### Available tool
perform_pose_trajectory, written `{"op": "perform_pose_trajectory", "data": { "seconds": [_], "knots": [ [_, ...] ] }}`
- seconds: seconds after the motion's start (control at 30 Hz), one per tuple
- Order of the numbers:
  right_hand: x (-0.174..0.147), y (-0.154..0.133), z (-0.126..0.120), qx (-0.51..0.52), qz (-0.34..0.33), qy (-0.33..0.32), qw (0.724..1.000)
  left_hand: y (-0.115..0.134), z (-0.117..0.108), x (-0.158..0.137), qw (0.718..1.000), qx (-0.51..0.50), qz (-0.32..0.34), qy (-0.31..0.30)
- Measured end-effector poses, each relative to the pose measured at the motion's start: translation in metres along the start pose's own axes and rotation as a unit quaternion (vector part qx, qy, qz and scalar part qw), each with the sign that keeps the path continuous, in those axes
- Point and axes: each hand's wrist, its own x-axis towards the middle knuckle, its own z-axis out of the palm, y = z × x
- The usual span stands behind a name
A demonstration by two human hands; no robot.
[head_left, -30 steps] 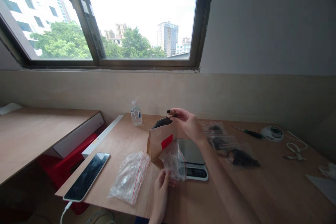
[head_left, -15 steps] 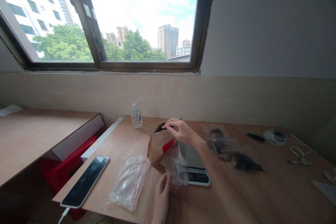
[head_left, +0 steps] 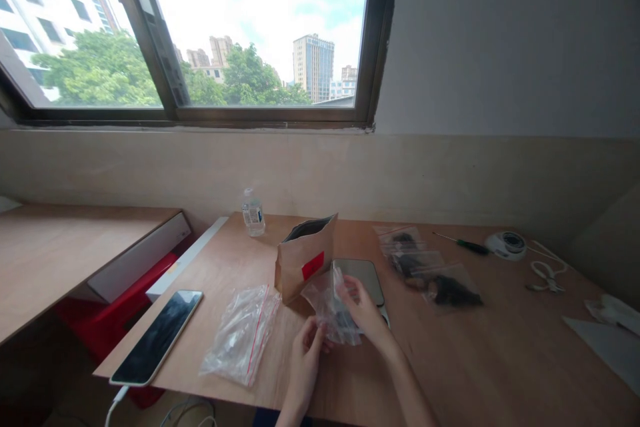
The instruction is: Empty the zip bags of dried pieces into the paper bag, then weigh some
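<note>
By the scale (head_left: pixel 364 268), left hand (head_left: pixel 305 352) and right hand (head_left: pixel 362 307) pinched a clear bag (head_left: pixel 323 299), seemingly empty; filled bags (head_left: pixel 453 290) lay apart

1 clear bag (head_left: pixel 326 303) partly hides the scale (head_left: pixel 364 269).

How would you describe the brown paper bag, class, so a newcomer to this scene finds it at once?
Below the window, find the wooden table bearing the phone. Just beyond the left hand, left of the scale, stands the brown paper bag, its mouth open. Unlike the clear plastic bags nearby, it is opaque and carries a red label.
</note>
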Motion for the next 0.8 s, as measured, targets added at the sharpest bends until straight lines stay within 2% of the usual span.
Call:
{"op": "perform_pose_trajectory", "data": {
  "seconds": [0.1,0.33,0.4,0.47,0.53,0.7,0.8],
  "knots": [
    [-0.002,0.002,-0.003,-0.007,0.020,0.003,1.000,0.004,0.002,-0.002,1.000,0.012,0.009,0.003],
    [-0.007,-0.016,-0.014,0.031,0.046,-0.080,0.995,-0.002,-0.002,-0.001,0.998,0.042,0.042,0.012],
    [-0.007,-0.017,-0.015,0.073,0.037,-0.036,0.996,-0.003,-0.002,0.000,0.998,0.046,0.050,0.005],
    [-0.007,-0.017,-0.015,0.112,0.029,0.054,0.992,-0.003,-0.001,0.000,0.998,0.038,0.041,0.003],
    [-0.008,-0.016,-0.015,0.126,0.022,0.109,0.986,0.001,0.001,-0.001,0.999,0.022,0.020,-0.011],
    [-0.018,-0.013,-0.012,0.085,0.000,0.106,0.991,0.028,0.002,-0.008,0.997,-0.017,-0.003,-0.070],
    [-0.027,-0.013,-0.005,-0.003,-0.035,0.113,0.993,0.050,0.005,-0.010,0.999,0.005,-0.009,-0.042]
  ]
}}
